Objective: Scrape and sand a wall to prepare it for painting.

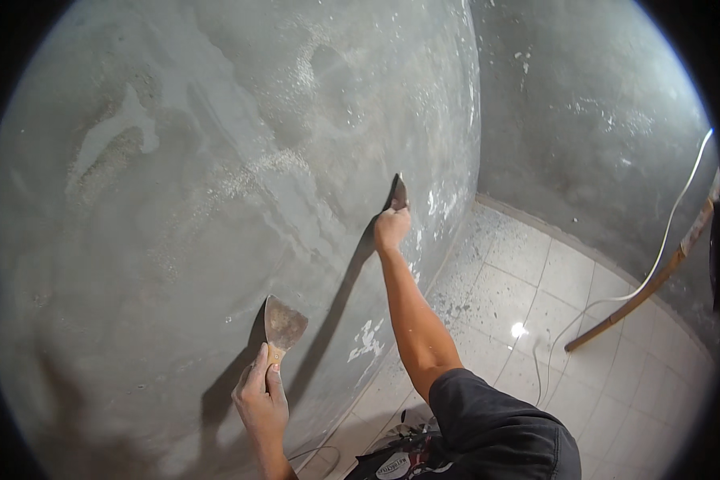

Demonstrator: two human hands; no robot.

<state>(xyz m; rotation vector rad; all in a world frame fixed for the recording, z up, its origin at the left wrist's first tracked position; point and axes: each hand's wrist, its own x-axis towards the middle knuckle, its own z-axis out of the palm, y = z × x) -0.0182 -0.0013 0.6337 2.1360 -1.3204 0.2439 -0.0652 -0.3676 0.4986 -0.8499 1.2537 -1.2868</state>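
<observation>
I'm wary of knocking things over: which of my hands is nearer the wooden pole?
Right. The right hand is left of the wooden pole, with tiled floor showing between them; the left hand is lower and farther left, so farther away.

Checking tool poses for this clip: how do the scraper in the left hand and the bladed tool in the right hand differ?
The scraper in the left hand shows its broad blade face; the bladed tool in the right hand appears narrow, nearly edge-on. The scraper's wooden handle partly shows; the bladed tool's handle can't be made out. The scraper sits lower in view than the bladed tool. Both point away from the person, before the grey wall.
</observation>
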